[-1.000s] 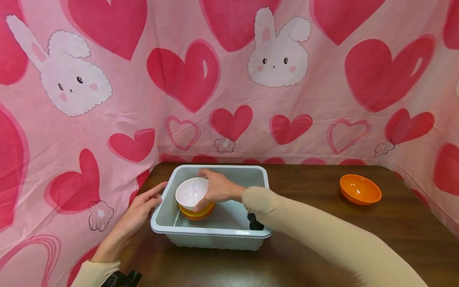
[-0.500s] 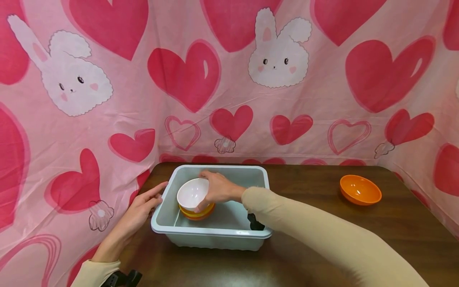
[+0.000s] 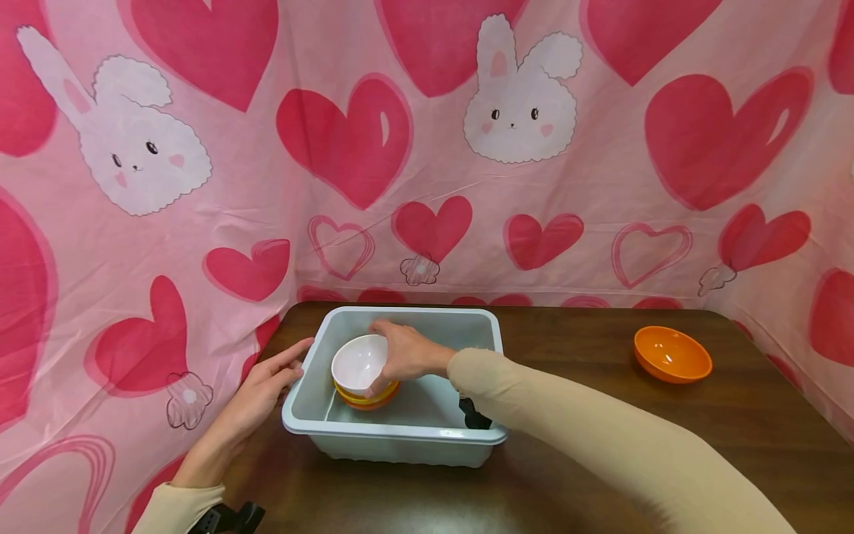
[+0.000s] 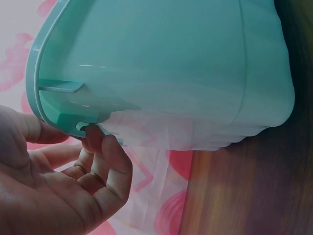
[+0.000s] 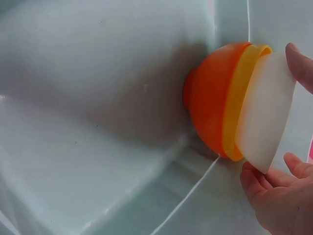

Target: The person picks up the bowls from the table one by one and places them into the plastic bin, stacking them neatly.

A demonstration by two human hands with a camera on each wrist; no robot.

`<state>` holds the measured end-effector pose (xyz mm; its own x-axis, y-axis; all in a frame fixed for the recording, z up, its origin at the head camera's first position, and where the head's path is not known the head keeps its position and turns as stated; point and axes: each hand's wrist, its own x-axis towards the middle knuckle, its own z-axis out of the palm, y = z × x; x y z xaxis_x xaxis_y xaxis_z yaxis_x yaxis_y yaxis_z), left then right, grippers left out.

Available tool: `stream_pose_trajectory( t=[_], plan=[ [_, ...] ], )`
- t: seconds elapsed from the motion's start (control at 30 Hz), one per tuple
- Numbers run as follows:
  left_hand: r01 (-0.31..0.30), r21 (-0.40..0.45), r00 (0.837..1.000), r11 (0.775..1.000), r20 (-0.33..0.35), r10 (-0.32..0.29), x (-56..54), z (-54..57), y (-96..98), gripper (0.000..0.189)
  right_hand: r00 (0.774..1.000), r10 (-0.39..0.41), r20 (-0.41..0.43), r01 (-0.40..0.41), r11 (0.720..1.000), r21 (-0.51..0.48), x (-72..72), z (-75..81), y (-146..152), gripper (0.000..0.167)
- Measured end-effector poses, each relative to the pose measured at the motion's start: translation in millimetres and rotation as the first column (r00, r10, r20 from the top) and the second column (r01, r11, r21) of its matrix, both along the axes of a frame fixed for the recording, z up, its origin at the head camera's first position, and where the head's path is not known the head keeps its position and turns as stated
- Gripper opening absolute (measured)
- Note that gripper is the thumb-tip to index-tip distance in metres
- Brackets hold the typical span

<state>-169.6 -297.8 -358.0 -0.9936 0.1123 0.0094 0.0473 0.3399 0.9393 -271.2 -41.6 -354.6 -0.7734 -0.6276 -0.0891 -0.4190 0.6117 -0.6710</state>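
A white bowl [image 3: 355, 365] sits tilted inside a yellow bowl [image 5: 234, 117], which is nested in an orange bowl [image 5: 210, 100]. This stack stands in the left part of a pale grey-green plastic basin [image 3: 400, 429]. My right hand [image 3: 409, 351] holds the white bowl by its rim, thumb on one side and fingers on the other. At the basin's left rim, my left hand [image 3: 262, 397] grips the edge; in the left wrist view its curled fingertips [image 4: 94, 138] are at a small hole beneath the rim.
Another orange bowl [image 3: 672, 354] stands upright at the right on the dark wooden table [image 3: 567, 341]. A pink curtain [image 3: 427, 170] with hearts and rabbits hangs behind the table and along both sides.
My right hand has lowered the white bowl slightly and shifted it a little to the right, into the stack. The left hand stays at the basin's rim.
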Motion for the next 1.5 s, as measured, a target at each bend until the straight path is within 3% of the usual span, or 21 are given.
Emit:
stream_pose_trajectory(
  t=[0.6, 0.8, 1.5],
  plan=[
    [-0.001, -0.004, 1.000, 1.000, -0.028, 0.001, -1.1, -0.8, 0.3, 0.056, 0.999, 0.045, -0.026, -0.044, 0.999, 0.020, 0.0, -3.3, -1.8, 0.092],
    [0.000, 0.006, 1.000, 1.000, -0.020, 0.000, -2.1, -0.8, -0.1, 0.056, 0.998, 0.039, -0.055, -0.037, 0.998, 0.041, 0.4, -4.0, -2.7, 0.092],
    [-0.010, 0.031, 1.000, 0.999, -0.004, 0.010, -1.4, -0.7, 0.5, 0.056, 0.999, 0.004, -0.041, -0.001, 0.998, 0.055, 8.7, -5.6, -5.1, 0.089]
  ],
)
